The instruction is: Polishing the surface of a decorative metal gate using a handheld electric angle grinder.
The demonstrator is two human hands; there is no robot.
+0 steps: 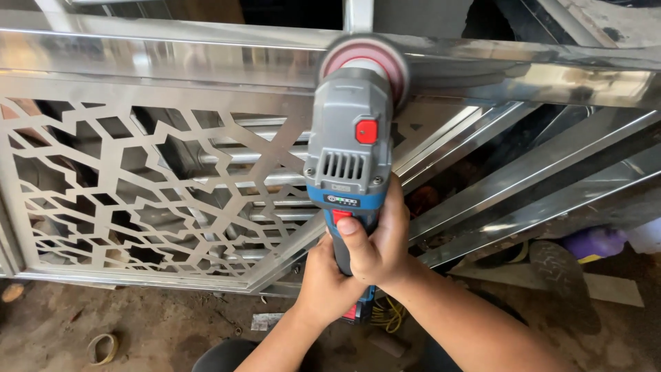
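Gripping one grinder point(349, 148): two hands, left hand point(323, 279), right hand point(377, 241).

1. We see the grinder point(350, 148), grey-bodied with a blue band and red button, standing upright in view; its handle is wrapped by both hands.
2. Its round reddish disc point(368, 60) sits at the top, pressed against the shiny horizontal steel bar point(172, 58) of the gate frame.
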